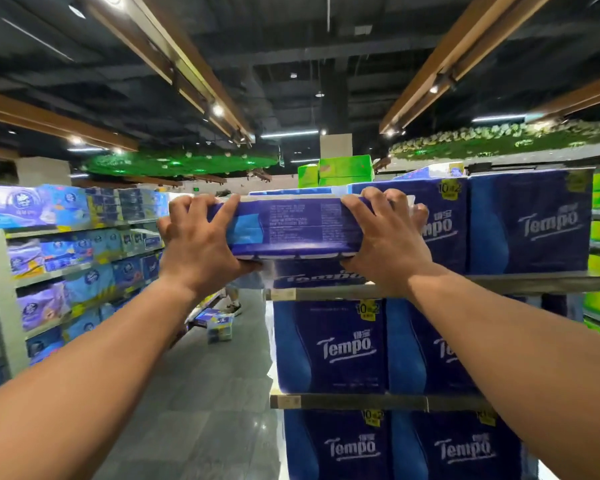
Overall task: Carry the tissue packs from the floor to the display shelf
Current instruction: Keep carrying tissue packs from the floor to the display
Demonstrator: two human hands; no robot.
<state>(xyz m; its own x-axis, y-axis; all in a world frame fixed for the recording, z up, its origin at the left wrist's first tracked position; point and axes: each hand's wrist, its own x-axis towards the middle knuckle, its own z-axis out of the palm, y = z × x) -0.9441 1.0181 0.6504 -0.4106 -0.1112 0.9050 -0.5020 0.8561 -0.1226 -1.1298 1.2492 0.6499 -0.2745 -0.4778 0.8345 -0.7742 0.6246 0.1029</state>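
Held pack: dark blue tissue pack (291, 227), raised at centre frame, printed back panel facing the camera, long side level.
Left hand: left hand (201, 244) clamped on the pack's left end, fingers curled over the top edge, thumb tucked under the bottom edge.
Right hand: right hand (385, 237) clamped on the pack's right end, fingers wrapped over the top, thumb under the bottom.
Pack position: just in front of the top tier of the display shelf (430, 289), above a Tempo pack (312, 275) lying on that tier, beside the upright top-tier Tempo packs (530, 220) at right of frame; contact with the stock behind not discernible.
Lower tiers: 2 more rows of lower Tempo packs (340, 344) in the lower right of the frame, yellow "10+2" tags at their top corners.
Above shelf: green cartons (343, 169) at upper centre.
Left of frame: aisle shelving (66, 258) filled with light blue and purple packs.
Floor: grey floor (205, 393) at lower centre, with small floor packs (217, 323) stacked at mid-left.
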